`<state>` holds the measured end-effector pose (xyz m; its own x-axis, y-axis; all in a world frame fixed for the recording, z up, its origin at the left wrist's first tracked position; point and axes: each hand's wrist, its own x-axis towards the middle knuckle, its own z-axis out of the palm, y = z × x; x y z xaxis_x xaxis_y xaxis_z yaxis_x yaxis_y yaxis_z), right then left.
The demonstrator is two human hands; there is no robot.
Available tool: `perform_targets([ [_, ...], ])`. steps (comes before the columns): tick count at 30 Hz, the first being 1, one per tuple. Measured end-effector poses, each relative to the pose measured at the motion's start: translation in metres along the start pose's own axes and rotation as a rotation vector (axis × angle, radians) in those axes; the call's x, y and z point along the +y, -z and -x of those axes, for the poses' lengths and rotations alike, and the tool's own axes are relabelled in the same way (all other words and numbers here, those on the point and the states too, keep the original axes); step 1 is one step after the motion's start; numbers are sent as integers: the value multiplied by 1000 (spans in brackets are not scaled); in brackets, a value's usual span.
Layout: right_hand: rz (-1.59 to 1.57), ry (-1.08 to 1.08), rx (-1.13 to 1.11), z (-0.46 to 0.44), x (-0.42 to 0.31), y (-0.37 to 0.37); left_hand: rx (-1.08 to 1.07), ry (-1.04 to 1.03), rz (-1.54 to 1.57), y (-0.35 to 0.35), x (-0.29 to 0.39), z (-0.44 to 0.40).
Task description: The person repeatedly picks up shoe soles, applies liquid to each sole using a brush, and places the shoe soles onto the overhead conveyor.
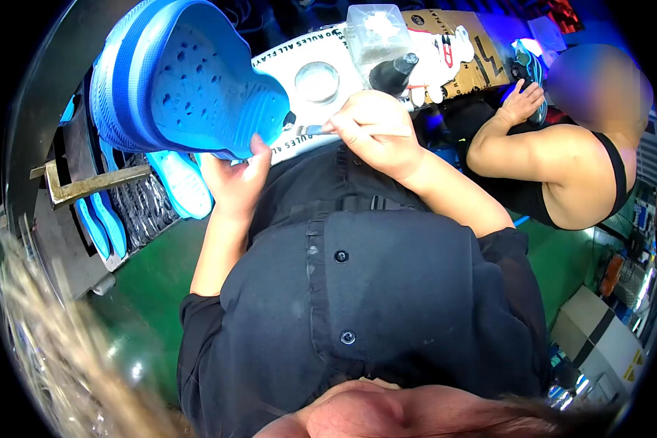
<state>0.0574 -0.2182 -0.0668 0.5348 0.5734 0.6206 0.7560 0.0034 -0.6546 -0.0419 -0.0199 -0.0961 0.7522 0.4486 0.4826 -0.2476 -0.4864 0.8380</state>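
My left hand [235, 179] grips a large blue shoe sole [197, 80] from below, with the thumb at its edge. The sole has a raised rim, and its inner face with small hollows is turned toward me. Between the fingers of my right hand [379, 131] is a small flat brush [310, 130], its tip close to the narrow end of the sole; whether they touch I cannot tell. Just beyond the brush, a round clear dish [317, 82] rests on a white printed board [285, 60].
Behind my right hand stand a dark bottle [394, 73], a clear plastic box [378, 33] and a white glove [452, 55] by printed cardboard [482, 44]. More blue soles [179, 182] lie at left near a metal bracket [98, 182]. A co-worker [555, 160] sits at right, handling a shoe.
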Motion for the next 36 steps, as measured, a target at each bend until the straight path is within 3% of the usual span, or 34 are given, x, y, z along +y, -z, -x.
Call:
perform_targets([
  [5,6,96,60,-5,1,-5,-26,8,-25,-2,1,-1],
  [13,13,-64,28,-1,1,0,-41,-59,-21,-1,2,-3],
  [22,-9,-63,-3,-6,-4,-2,-97,-206,-107,-3,11,-11],
  [26,63,-137,-46,-3,-6,11,-36,-99,0,-1,10,-9],
  [28,7,-47,101,2,1,13,-65,-17,-24,4,6,-13],
  [29,-44,-105,137,3,0,16,-76,123,46,7,12,-15],
  [31,51,-128,175,9,3,21,-10,173,149,12,30,-26],
  [33,52,-228,208,13,4,25,-60,173,190,25,44,-38],
  [34,30,-280,224,16,4,26,-184,345,338,38,47,-43],
  [35,33,-280,232,19,7,27,-267,388,572,40,60,-51],
  [36,32,-282,236,22,10,28,-333,438,618,37,70,-59],
])
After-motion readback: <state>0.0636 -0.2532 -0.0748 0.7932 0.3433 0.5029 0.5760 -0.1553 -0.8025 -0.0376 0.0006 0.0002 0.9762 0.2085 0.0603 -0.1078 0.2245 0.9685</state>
